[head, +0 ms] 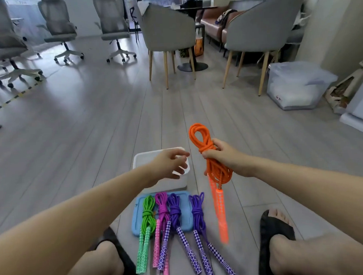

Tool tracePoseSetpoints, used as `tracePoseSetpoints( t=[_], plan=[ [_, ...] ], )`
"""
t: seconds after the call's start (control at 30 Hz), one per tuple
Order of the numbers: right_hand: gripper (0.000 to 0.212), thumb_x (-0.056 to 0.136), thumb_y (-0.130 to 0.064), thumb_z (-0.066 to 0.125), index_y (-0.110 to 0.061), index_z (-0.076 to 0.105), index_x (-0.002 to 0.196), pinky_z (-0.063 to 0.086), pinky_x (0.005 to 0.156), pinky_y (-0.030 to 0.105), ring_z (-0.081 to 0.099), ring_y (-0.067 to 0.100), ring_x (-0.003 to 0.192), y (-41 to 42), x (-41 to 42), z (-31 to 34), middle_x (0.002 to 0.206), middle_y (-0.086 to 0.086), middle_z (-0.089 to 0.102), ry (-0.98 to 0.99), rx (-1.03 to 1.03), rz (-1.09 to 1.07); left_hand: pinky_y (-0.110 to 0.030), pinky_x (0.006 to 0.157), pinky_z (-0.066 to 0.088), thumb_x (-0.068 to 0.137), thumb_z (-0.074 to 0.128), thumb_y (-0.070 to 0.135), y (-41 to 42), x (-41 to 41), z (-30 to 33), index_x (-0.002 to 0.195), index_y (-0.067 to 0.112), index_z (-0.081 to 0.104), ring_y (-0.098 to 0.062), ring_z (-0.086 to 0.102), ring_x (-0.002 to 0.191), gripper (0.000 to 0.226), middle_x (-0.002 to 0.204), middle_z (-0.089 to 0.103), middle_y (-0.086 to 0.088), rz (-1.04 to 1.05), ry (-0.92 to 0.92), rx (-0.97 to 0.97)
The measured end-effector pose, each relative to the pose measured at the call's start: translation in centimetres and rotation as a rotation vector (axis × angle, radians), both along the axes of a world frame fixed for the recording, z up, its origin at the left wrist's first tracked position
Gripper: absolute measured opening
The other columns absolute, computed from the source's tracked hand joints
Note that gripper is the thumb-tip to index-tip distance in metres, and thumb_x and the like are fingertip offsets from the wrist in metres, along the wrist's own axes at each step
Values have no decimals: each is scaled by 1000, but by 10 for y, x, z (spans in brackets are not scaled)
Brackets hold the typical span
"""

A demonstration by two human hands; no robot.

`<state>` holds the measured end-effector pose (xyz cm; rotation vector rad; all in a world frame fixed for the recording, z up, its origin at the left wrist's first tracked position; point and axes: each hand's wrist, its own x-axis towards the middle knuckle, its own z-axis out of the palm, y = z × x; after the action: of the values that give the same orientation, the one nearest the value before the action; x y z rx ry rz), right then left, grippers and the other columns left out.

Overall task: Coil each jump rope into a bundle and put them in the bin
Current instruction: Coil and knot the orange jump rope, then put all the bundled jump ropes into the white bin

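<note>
The right hand [221, 156] grips one coiled orange jump rope [206, 155] at its wrapped middle, held in the air just right of the white bin [157, 182]; its two orange handles [220, 215] hang down, blurred. The left hand [171, 163] hovers over the bin with fingers spread and relaxed, holding nothing. Nearer the person, four bundled ropes lie across a blue lid [185, 210]: one green rope [146, 225], one pink rope [160, 218] and two purple ropes [175, 215]. No writing can be read.
</note>
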<state>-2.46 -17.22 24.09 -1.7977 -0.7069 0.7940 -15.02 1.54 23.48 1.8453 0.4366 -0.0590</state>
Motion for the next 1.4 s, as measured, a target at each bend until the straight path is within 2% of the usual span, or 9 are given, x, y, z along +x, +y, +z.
tracePoseSetpoints(
  t=[0.17,0.33,0.53,0.7,0.83,0.97,1.1,1.27,1.4],
  plan=[
    [26,89,-20,68,-12,55,109,56,78,49,60,27,76,19,-4,-65,88,10,56,25,-210,78,-30,64,56,105,52,14,8,-3,-83,123,14,63,-19,61,77,21,89,64,-9,72,150,30],
    [12,93,-14,65,-16,56,101,46,53,20,50,12,62,28,6,-136,76,3,54,73,-329,34,-26,58,48,104,48,8,-6,3,-179,116,10,60,-16,56,67,16,85,64,-8,121,288,-75],
    [11,82,-20,66,-19,56,86,44,59,32,52,18,60,37,27,-232,69,8,55,174,-436,-50,-43,81,57,98,53,5,-3,20,-280,99,4,65,-29,65,79,12,90,70,-20,140,417,-6],
    [10,79,-14,71,-11,62,81,57,72,38,64,21,67,43,28,-305,73,12,67,280,-414,-190,-36,99,51,103,51,12,-8,34,-321,120,1,63,-30,65,113,24,117,68,-22,61,534,72],
    [51,57,-27,73,-6,69,104,57,88,62,73,40,90,45,34,-369,100,27,72,449,-294,-243,-33,100,46,103,49,14,-13,41,-336,132,-1,61,-35,62,123,35,131,65,-22,56,551,134],
    [48,63,-13,70,1,66,108,56,87,66,71,45,90,54,24,-335,104,36,68,507,-222,-344,-23,80,43,102,45,4,-18,42,-332,119,1,70,-32,67,111,30,117,72,-18,46,512,109],
    [53,62,-13,75,9,65,109,58,82,60,68,39,79,47,21,-326,96,37,69,562,-207,-430,-15,84,47,103,40,-1,-28,40,-317,136,2,62,-28,66,116,39,126,69,-18,87,443,-14],
    [16,87,-5,74,4,72,101,62,71,49,71,34,67,35,25,-289,93,33,72,696,-128,-540,-40,100,54,105,47,9,-36,35,-297,147,21,53,-27,69,110,44,120,72,-10,101,260,-142],
    [18,94,-4,66,8,70,106,63,60,40,74,32,67,33,31,-237,86,25,74,764,-12,-501,-26,91,56,103,55,7,-37,40,-259,143,29,51,-12,66,94,46,112,67,-8,133,63,-210]
  ],
)
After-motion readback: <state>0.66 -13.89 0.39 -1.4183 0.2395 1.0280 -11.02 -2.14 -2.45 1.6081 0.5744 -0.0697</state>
